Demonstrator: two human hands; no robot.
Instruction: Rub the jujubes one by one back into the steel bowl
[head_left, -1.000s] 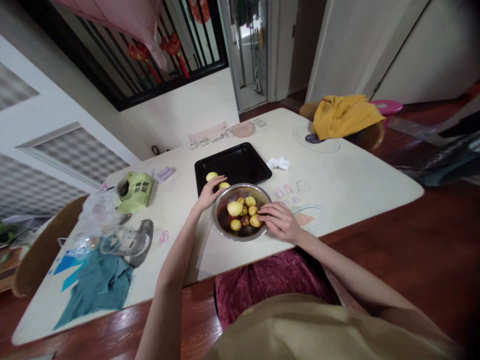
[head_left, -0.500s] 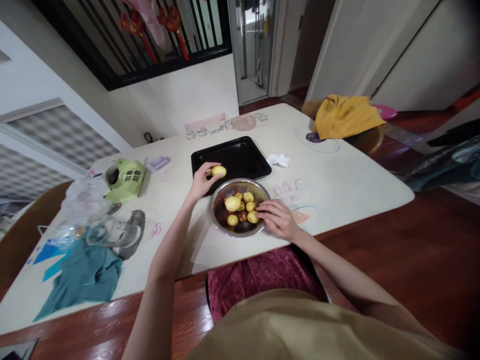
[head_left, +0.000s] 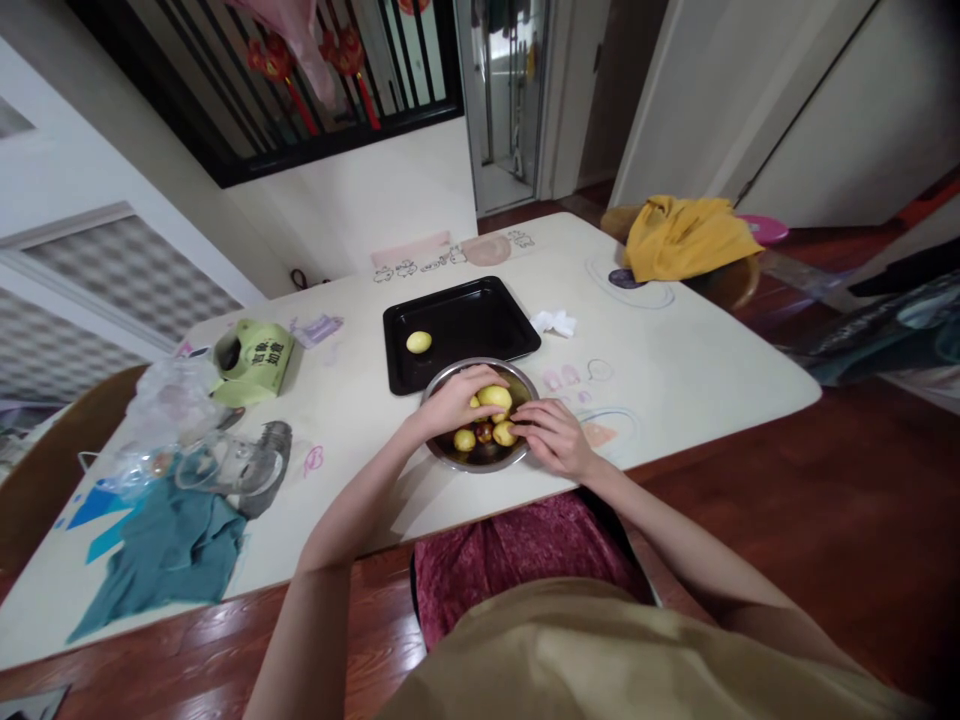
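A round metal bowl [head_left: 450,461] holds several yellow oval fruits and smaller reddish-brown round ones; their exact kind is unclear. Inside it, my left hand [head_left: 461,395] is closed around a large yellow fruit [head_left: 496,400], thumb below and fingers above. My right hand [head_left: 556,438] grips the bowl's right rim, its fingertips reaching inside beside another yellow fruit [head_left: 503,434]. Behind the bowl lies a black baking tray [head_left: 480,312], with a single yellow fruit [head_left: 418,342] on its left part.
Crumpled white tissue [head_left: 553,322] lies right of the tray. To the left are a green tissue box [head_left: 259,360], a clear plastic bag [head_left: 169,400] and a teal cloth [head_left: 169,550]. A yellow cloth [head_left: 686,238] drapes over a chair at the far right.
My left hand has let go of one yellow fruit on the tray, moved back into the bowl and taken hold of the large one. My right hand stays at the rim.
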